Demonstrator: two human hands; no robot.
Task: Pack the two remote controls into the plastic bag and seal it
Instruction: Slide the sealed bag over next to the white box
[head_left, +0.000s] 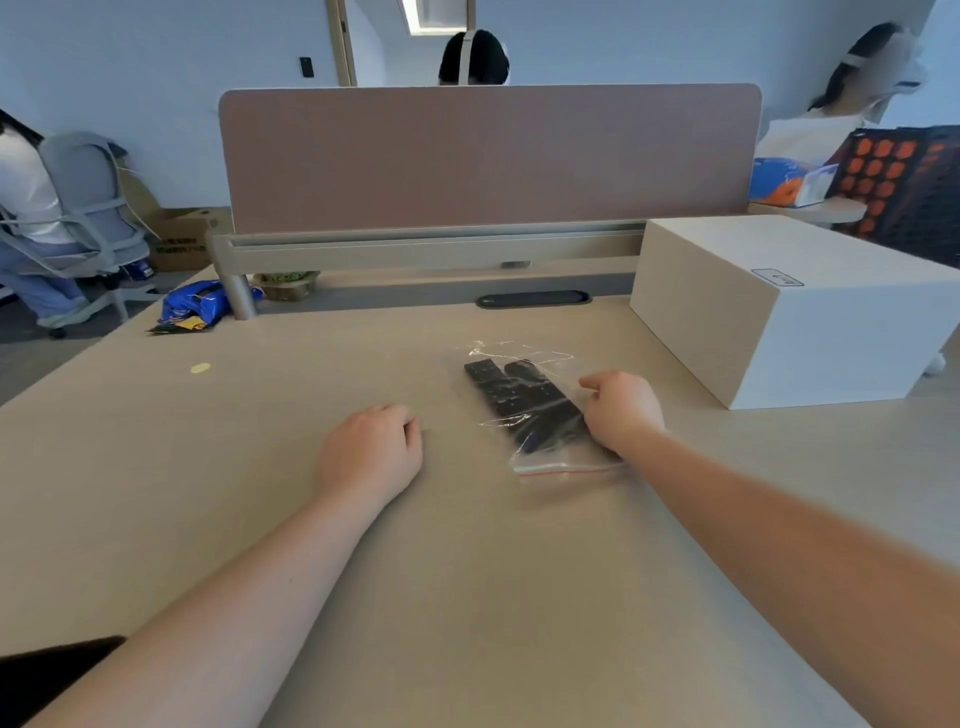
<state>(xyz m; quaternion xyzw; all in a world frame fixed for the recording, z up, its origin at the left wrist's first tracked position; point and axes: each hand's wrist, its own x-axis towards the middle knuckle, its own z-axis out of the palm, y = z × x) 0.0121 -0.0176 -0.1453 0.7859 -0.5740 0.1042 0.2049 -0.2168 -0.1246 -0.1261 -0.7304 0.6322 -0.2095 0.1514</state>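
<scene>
Clear plastic zip bag with red seal strip (540, 415): flat on the beige wooden table (260, 467), right of centre, nearer the far edge than the near one; seal end toward the near edge; shut or not, cannot tell.
Two black rectangular remote controls (511, 395): inside the bag, side by side, slanting from far-left to near-right; near ends hidden under the right hand; buttons too blurred to read.
Right hand (623, 410): resting on the bag's right side, fingers curled down; palm side hidden, so gripping or merely pressing, cannot tell.
Left hand (371, 452): loosely curled, empty, knuckles up on bare table left of the bag, apart from it.
Large pale cardboard box (789, 306): at the right edge, far side, cut off partly by the frame; label unreadable.
Small round yellow spot (200, 368): toward the left edge; nature unclear.
</scene>
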